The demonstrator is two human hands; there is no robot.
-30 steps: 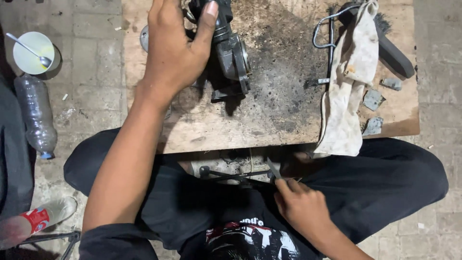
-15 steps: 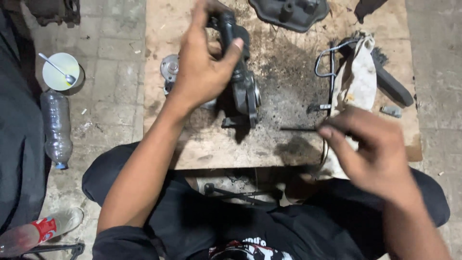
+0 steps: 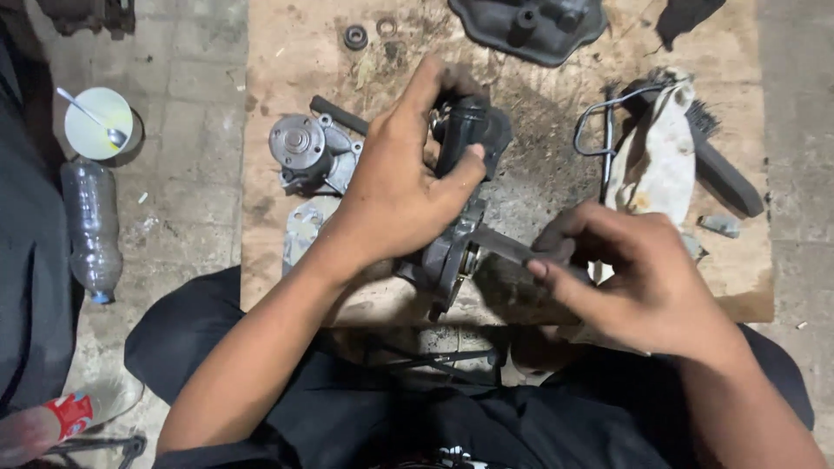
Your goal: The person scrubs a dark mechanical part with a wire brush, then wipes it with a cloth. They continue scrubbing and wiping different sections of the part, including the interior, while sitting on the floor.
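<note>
**Dark metal part gripped at the front of the desk**

Head view: the left hand (image 3: 395, 195) is clamping around a dark metal part (image 3: 460, 191), thumb on one side and fingers wrapped over the top, tilting it so its round flanged end is pointing toward the front edge of the wooden desk (image 3: 287, 69). The right hand (image 3: 647, 282) is pinching a thin dark tool (image 3: 508, 249), whose tip is touching that flanged end.

The part is looking heavy, rigid and greasy, so it is likely slippery; the thick middle body seems the safest place to hold.

Left of the part a silver pump piece (image 3: 308, 156) is lying on the desk. Right of the part a dirty rag (image 3: 656, 161) is draped over a brush (image 3: 721, 169).
</note>
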